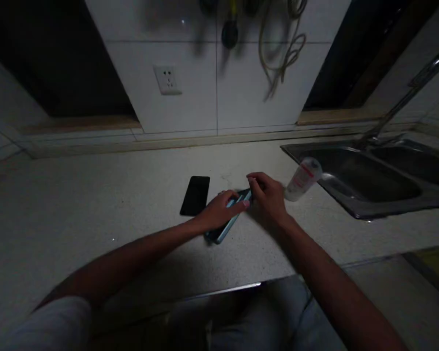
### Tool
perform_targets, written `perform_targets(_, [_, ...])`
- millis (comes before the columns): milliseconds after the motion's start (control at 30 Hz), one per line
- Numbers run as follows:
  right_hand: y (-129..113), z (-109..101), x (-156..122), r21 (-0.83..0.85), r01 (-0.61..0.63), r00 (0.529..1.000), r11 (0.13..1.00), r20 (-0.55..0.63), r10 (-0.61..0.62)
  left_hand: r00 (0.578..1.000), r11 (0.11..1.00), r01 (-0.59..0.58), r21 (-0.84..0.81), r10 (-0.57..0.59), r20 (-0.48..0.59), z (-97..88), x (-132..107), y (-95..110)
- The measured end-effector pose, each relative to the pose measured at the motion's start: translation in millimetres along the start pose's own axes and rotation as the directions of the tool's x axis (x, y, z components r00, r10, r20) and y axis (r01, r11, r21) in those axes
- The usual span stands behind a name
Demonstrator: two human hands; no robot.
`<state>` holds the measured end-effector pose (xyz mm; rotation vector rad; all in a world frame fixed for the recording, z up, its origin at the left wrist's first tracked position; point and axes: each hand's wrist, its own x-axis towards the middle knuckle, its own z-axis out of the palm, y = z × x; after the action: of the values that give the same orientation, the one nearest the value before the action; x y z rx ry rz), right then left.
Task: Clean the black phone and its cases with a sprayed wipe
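A light blue phone (225, 228) lies tilted on the speckled countertop (95, 209), one edge raised. My left hand (219, 210) is wrapped over its middle and grips it. My right hand (267, 192) pinches the phone's far end with closed fingers. A second flat black phone or glass panel (195, 195) lies just left of my left hand, apart from it. A small clear plastic bottle (302, 179) with a red label stands tilted right of my right hand, close to the sink.
A steel double sink (366, 183) with a tap (406, 97) fills the right side. The tiled wall behind has a socket (167, 79) and hanging cords (285, 48). The counter's front edge (223, 290) runs near my body.
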<state>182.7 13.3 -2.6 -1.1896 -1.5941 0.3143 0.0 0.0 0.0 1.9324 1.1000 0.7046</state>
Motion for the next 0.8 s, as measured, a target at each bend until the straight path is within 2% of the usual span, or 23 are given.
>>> perform_targets(800, [0.0,0.1,0.5,-0.024,0.029,1.0,0.999,-0.007,-0.029,1.0,1.0,-0.003,-0.007,0.003,-0.01,-1.8,0.6,-1.6])
